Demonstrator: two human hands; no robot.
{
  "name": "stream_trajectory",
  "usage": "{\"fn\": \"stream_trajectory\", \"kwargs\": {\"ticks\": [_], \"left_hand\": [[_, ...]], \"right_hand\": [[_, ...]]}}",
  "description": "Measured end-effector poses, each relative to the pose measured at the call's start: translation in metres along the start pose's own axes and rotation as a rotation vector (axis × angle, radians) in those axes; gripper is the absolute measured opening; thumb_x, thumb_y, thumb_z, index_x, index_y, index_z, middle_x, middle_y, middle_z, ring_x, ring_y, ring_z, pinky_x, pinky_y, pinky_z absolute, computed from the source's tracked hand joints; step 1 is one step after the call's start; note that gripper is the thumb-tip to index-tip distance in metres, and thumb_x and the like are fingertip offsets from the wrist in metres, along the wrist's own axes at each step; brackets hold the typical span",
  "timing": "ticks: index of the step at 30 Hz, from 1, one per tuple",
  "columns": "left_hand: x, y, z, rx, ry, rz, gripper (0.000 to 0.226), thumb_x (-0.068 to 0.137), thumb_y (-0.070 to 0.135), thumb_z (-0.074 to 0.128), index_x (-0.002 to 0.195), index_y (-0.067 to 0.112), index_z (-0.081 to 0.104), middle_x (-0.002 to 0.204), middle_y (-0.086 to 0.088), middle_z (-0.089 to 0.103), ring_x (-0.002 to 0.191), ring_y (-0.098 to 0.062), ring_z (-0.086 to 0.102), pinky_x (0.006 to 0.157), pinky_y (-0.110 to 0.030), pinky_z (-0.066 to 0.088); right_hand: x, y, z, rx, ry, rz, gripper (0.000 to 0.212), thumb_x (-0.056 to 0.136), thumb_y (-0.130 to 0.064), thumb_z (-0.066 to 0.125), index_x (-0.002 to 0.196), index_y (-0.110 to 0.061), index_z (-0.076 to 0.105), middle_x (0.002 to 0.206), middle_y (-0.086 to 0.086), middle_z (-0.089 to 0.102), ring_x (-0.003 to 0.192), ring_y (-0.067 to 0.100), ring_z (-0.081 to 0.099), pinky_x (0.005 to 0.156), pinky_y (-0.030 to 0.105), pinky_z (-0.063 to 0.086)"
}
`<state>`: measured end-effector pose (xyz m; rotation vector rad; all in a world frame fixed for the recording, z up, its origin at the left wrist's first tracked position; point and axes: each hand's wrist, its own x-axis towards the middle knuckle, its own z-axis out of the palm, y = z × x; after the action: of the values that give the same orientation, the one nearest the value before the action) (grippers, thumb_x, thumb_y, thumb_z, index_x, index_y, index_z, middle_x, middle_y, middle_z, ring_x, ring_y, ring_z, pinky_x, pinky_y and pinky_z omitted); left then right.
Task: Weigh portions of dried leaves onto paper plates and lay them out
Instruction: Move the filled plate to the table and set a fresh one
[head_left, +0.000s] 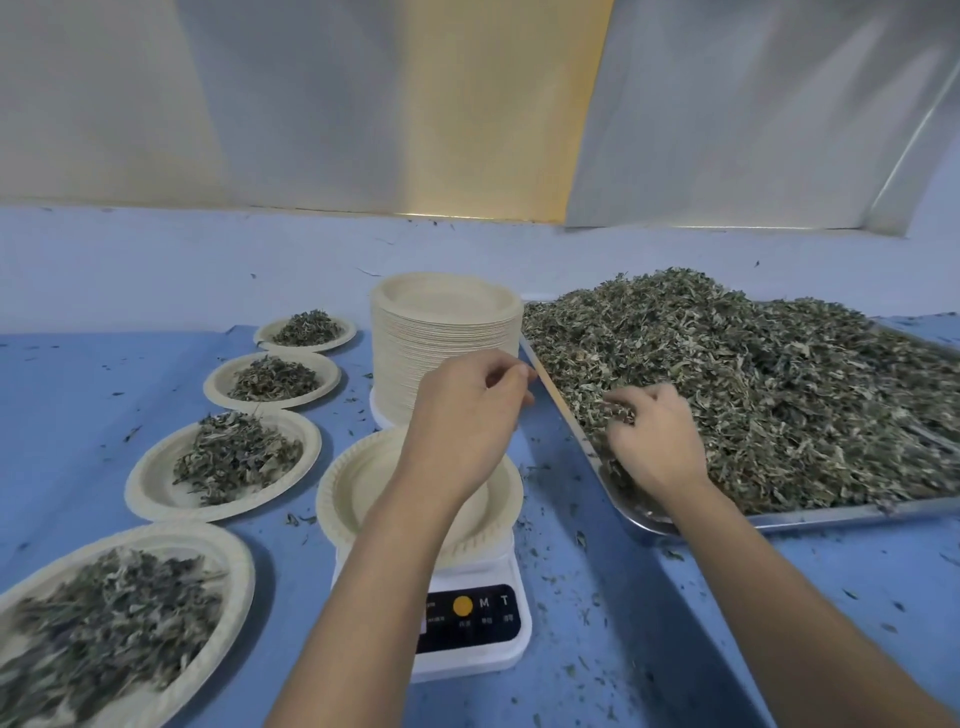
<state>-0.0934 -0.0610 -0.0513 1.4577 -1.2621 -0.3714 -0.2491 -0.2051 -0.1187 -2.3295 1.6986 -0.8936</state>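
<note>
Currently the right hand (654, 436) is sunk knuckles-up into the dried grey-green leaves (753, 374) at the near left corner of the shallow steel tray (831, 513). Its fingers are curled round a clump, probably because that corner lies closest to the weighing spot. The left hand (467, 410) hovers above the empty cream paper plate (348, 493), fingers curled with thumb against forefinger; whether it pinches anything I cannot tell. That plate sits on the small white digital scale (472, 626), which stands near the tray, so a handful has only a short way to travel. Behind it a tall stack of cream paper plates (447, 332) stands within easy reach for later portions. A row of four filled paper plates (156, 483) runs along the left of the blue table (675, 597), apparently to keep finished portions clear of the path between tray and scale. Judging by the bare plate, this portion is not yet begun.
</note>
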Motion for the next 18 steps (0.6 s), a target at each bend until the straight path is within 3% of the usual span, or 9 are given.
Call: {"fn": "stream_trajectory", "kwargs": {"ticks": [2,4,7,10,13,15,18], "left_hand": [[0.001,-0.002,-0.001,-0.005,0.010,-0.001,0.022,0.092,0.021,0.050,0.080,0.026,0.067,0.070,0.012,0.067,0.051,0.000,0.052,0.051,-0.009,0.037],[0.001,-0.002,-0.001,-0.010,0.014,-0.001,0.022,0.092,0.021,0.050,0.080,0.026,0.067,0.070,0.012,0.067,0.049,0.001,0.052,0.049,-0.008,0.037],[0.000,-0.002,0.002,-0.004,0.012,-0.004,0.022,0.092,0.021,0.050,0.078,0.027,0.067,0.070,0.011,0.067,0.049,0.001,0.052,0.049,-0.007,0.037],[-0.002,-0.003,0.005,0.044,-0.008,0.004,0.022,0.092,0.021,0.050,0.078,0.026,0.067,0.073,0.010,0.067,0.057,-0.002,0.056,0.054,-0.012,0.040],[-0.003,-0.003,0.007,0.078,-0.027,0.007,0.020,0.092,0.022,0.050,0.081,0.025,0.067,0.075,0.011,0.067,0.064,-0.005,0.058,0.058,-0.014,0.041],[-0.003,-0.003,0.008,0.093,-0.032,0.013,0.020,0.092,0.022,0.050,0.081,0.026,0.067,0.075,0.012,0.067,0.064,-0.004,0.058,0.059,-0.014,0.040],[-0.002,-0.004,0.007,0.090,-0.034,0.010,0.020,0.092,0.022,0.050,0.080,0.026,0.066,0.075,0.012,0.067,0.062,-0.005,0.059,0.054,-0.009,0.039]], "right_hand": [[0.003,0.000,0.004,-0.029,0.003,-0.067,0.039,0.088,-0.022,0.050,0.125,-0.032,0.058,0.135,0.004,0.041,0.123,0.025,0.034,0.099,0.040,0.037],[0.007,0.002,0.011,-0.111,-0.153,-0.117,0.039,0.098,-0.029,0.039,0.136,-0.034,0.049,0.152,0.000,0.027,0.135,0.028,0.022,0.110,0.045,0.026],[0.010,0.006,0.020,-0.130,-0.380,-0.133,0.043,0.104,-0.035,0.022,0.146,-0.036,0.031,0.160,-0.005,0.011,0.143,0.028,0.011,0.115,0.046,0.019],[0.010,0.008,0.023,-0.262,-0.443,-0.111,0.043,0.105,-0.035,0.021,0.147,-0.029,0.030,0.157,-0.002,0.019,0.141,0.030,0.017,0.110,0.047,0.025],[0.006,0.004,0.021,-0.397,-0.320,-0.152,0.034,0.104,-0.034,0.025,0.132,-0.021,0.039,0.139,0.009,0.033,0.123,0.031,0.032,0.096,0.046,0.041],[0.005,0.004,0.020,-0.432,-0.292,-0.176,0.035,0.103,-0.033,0.026,0.137,-0.023,0.033,0.142,0.010,0.027,0.124,0.031,0.032,0.094,0.046,0.043],[0.007,0.005,0.019,-0.445,-0.405,-0.185,0.049,0.103,-0.023,0.028,0.149,-0.031,0.015,0.157,0.004,0.008,0.136,0.033,0.021,0.102,0.047,0.038]]}}
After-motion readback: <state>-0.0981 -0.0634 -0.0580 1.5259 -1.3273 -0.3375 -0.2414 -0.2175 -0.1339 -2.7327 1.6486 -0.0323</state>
